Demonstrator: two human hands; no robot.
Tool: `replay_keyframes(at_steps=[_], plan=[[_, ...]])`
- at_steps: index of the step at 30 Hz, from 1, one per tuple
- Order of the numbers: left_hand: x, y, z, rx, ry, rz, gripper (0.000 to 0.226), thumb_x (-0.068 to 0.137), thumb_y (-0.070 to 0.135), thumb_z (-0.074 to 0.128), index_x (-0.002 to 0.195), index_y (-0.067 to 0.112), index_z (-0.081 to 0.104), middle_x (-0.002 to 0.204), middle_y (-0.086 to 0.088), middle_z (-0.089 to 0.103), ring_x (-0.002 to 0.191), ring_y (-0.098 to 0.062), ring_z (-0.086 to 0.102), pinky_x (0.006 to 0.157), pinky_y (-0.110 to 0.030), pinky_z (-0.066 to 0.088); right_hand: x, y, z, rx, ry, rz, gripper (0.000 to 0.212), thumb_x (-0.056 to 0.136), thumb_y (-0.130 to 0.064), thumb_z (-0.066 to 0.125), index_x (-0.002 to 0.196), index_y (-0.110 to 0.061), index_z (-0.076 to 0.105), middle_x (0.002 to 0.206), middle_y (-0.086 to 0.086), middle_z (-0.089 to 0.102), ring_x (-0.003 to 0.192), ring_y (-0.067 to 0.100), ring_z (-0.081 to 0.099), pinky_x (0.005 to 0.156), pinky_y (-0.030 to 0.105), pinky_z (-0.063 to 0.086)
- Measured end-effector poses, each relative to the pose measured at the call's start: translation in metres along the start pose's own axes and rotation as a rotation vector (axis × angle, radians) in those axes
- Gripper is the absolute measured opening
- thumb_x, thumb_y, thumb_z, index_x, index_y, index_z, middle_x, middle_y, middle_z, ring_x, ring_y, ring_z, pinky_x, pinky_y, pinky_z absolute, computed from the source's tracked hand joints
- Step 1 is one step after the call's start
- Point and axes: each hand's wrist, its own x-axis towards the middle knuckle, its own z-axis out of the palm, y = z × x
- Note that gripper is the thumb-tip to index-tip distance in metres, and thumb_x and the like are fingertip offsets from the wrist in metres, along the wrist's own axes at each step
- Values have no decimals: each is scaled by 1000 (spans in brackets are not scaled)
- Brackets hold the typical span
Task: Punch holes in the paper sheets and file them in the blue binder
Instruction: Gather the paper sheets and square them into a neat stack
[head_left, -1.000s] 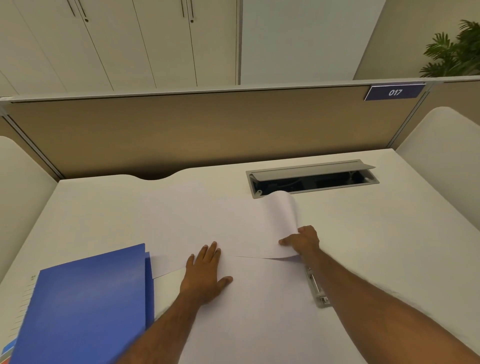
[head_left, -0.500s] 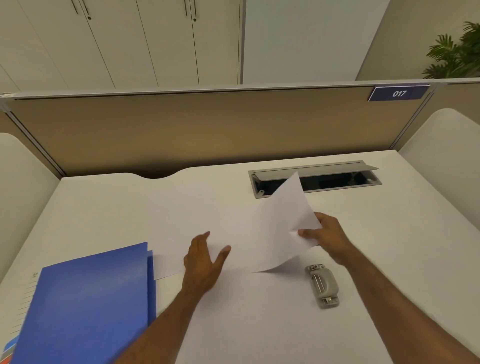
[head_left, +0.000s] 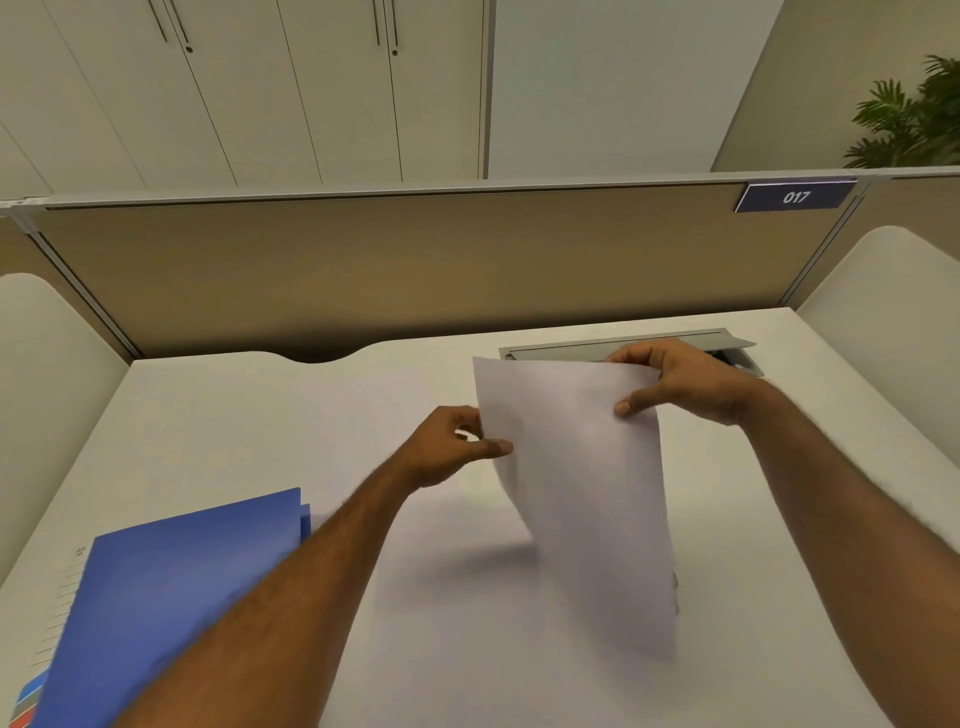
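A white paper sheet (head_left: 582, 499) hangs upright above the desk, held by both hands. My left hand (head_left: 447, 447) pinches its left edge between thumb and fingers. My right hand (head_left: 680, 384) grips its top right corner. The blue binder (head_left: 171, 597) lies closed at the front left of the desk, under my left forearm. More white sheets (head_left: 467, 649) lie flat on the desk beneath the lifted one. The grey hole punch is almost wholly hidden behind the held sheet; only a sliver (head_left: 675, 592) shows at its right edge.
A grey cable hatch (head_left: 597, 345) with a raised lid sits in the desk behind my right hand. A tan partition (head_left: 415, 270) closes off the back, and white side panels (head_left: 883, 322) stand at both sides. Coloured index tabs (head_left: 31, 701) poke out by the binder.
My right hand lifted one sheet off the pile and raised it upright. My left hand left the pile and took hold of the sheet's left edge. The sheet now covers the hole punch.
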Motion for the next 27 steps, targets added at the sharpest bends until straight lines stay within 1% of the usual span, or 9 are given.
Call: replay_keyframes(at_steps=[3,6,9,13,17,20,23,25,27], plan=[[-6,-10,7,-177,-7,-27,37,83,32,70,117,18,67,116,2,70,101,-16,68,84,-32,56,5,17,5,304,179,-17,49,61,-8,82,107,-11,68,102,9,73,96,27,69,82,35,58],[-13,-23,15,-318,188,-22,22,86,30,68,104,19,71,102,4,74,88,-16,72,65,-26,57,4,46,28,591,244,59,49,79,-26,69,123,-5,60,114,12,70,101,29,67,87,41,56],[-20,-39,17,-383,354,-64,16,86,25,68,99,15,72,94,2,76,79,-13,73,61,-19,54,-4,78,62,500,183,240,50,83,-39,63,124,-11,60,117,9,70,104,29,68,91,45,54],[-28,-60,15,-330,444,-145,17,85,24,70,96,12,72,94,-2,75,83,-17,72,67,-23,55,-6,105,100,404,237,286,38,84,-15,70,120,-10,62,107,6,75,96,27,71,84,43,57],[-35,-77,14,-287,446,-216,24,85,36,67,88,13,71,90,-1,73,80,-18,68,64,-25,54,-3,115,118,367,275,299,26,88,-9,65,113,-12,66,104,8,75,86,23,72,70,34,57],[-43,-97,15,41,513,-244,44,90,46,56,117,13,64,120,-7,66,107,-20,63,90,-31,52,-4,120,112,337,389,265,19,90,-8,62,108,-12,68,102,12,74,79,23,72,65,31,58],[-54,-124,17,497,416,-307,85,81,68,52,146,15,34,158,-7,26,146,-24,22,118,-39,19,-9,122,93,306,467,255,18,91,-9,60,108,-11,67,98,9,74,75,21,72,62,28,58],[-57,-139,22,653,310,-374,111,69,83,47,152,18,10,162,-5,-4,150,-23,-4,120,-42,0,-12,126,81,287,491,280,19,91,-9,60,108,-9,67,98,9,74,77,25,71,64,31,57],[-58,-148,30,726,289,-397,122,62,90,40,152,20,-1,161,-5,-14,148,-23,-15,119,-45,-7,-14,131,73,280,519,300,20,91,-8,59,109,-7,67,98,11,73,79,27,70,66,33,56]])
